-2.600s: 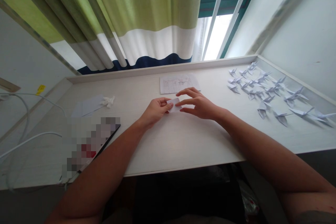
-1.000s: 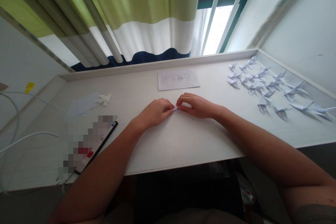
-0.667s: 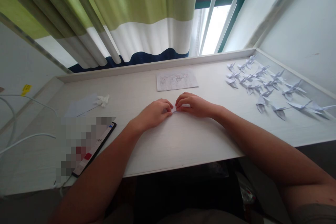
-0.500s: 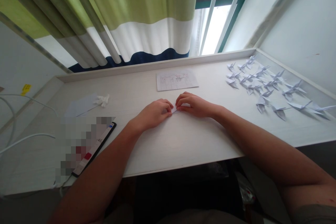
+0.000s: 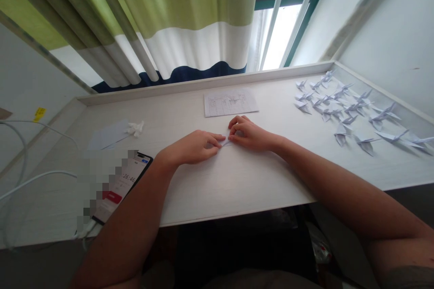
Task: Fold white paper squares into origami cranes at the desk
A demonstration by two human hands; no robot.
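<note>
A small piece of white folded paper (image 5: 226, 143) lies flat on the white desk (image 5: 237, 180), mostly covered by my fingers. My left hand (image 5: 192, 147) rests palm down with its fingertips pressing the paper's left edge. My right hand (image 5: 250, 134) has its fingers curled, pinching and pressing the paper from the right. Both hands meet at the middle of the desk. Only a sliver of the paper shows between them.
Several folded paper cranes (image 5: 342, 108) are spread over the desk's right side. A printed sheet (image 5: 230, 102) lies behind my hands. At the left are white paper sheets (image 5: 108, 135), a crumpled scrap (image 5: 135, 128), a phone (image 5: 118, 185) and white cables (image 5: 27, 180). A striped curtain (image 5: 169, 22) hangs behind.
The paper, held up between my fingers at first, has been laid on the desk and pressed flat. My left hand has slid slightly back and left; the phone screen shows more.
</note>
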